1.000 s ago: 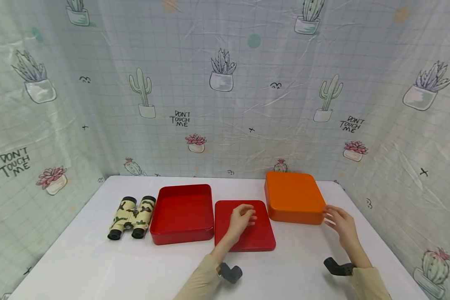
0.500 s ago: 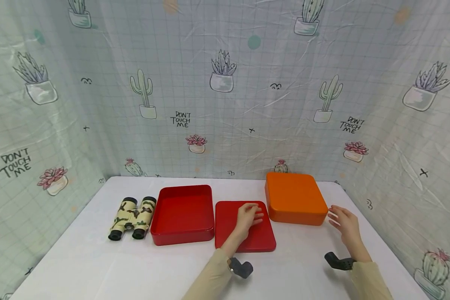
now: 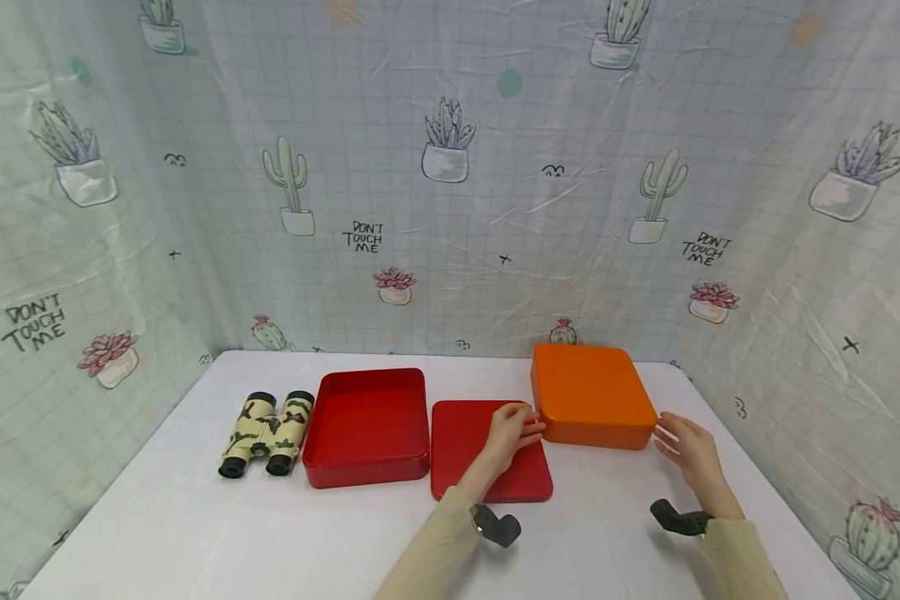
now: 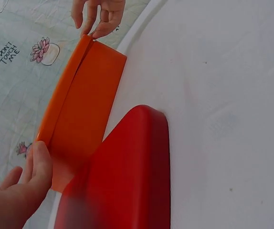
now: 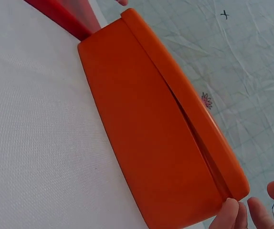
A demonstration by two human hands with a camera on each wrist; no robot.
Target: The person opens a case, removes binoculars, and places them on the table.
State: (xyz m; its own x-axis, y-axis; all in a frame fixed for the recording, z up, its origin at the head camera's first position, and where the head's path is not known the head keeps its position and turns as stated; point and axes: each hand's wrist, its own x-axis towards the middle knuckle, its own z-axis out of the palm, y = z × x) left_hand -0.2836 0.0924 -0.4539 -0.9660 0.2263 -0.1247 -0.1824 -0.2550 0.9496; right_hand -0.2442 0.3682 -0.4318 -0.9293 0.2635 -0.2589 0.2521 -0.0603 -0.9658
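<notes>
A square orange box (image 3: 592,387) with its lid on stands at the back right of the table. In the right wrist view a narrow dark gap runs under the lid's rim (image 5: 194,117), widest toward the right corner. My left hand (image 3: 508,433) reaches over the red lid (image 3: 465,458), its fingertips touching the left end of the orange lid's edge. At the opposite corner my right hand (image 3: 693,454) has its fingertips against the lid's edge, fingers loosely bent. In the left wrist view both hands, left (image 4: 17,191) and right (image 4: 101,16), flank the orange box.
An open red box (image 3: 367,429) sits left of the red lid. Camouflage binoculars (image 3: 267,435) lie at the far left, beside it. A white-covered table (image 3: 285,542) bears everything, with a cactus-print curtain (image 3: 495,217) behind and at both sides.
My left hand has moved right across the red lid to the orange box's left corner. My right hand has shifted slightly right, staying by the box's right corner.
</notes>
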